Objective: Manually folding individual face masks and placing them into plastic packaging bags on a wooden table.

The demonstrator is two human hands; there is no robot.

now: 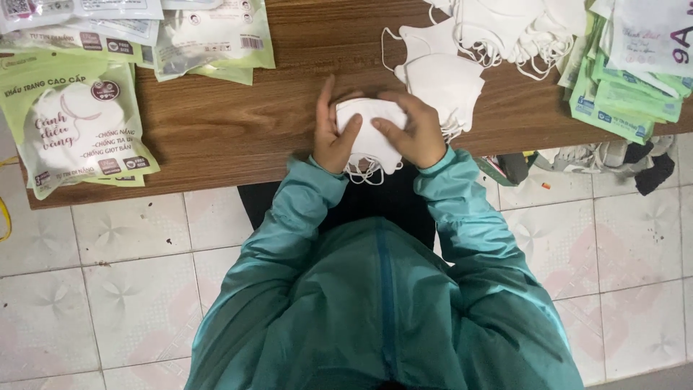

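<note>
At the left edge of the wooden table, a pale green packet with a white mask pictured on it is seen hanging partly over the near edge. Behind it, toward the far left corner, more clear and green packets are spread flat, overlapping one another.

Now to the middle, at the near edge: a small stack of white masks is gripped between both hands. The left hand is pressed against the stack's left side, fingers straight up along it and the thumb laid across the front. The right hand is curled over the top and right side, thumb pointing inward on the front. Thin ear loops are seen dangling below the stack, past the table's edge. How many masks are held cannot be counted from here, perhaps a handful. Teal jacket sleeves are seen reaching up from below.

Just beside the right hand, a neat pile of folded white masks is laid on the table. Toward the far right corner, a loose heap of masks is tangled with its loops. At the right edge, a stack of green packets is fanned out.
</note>
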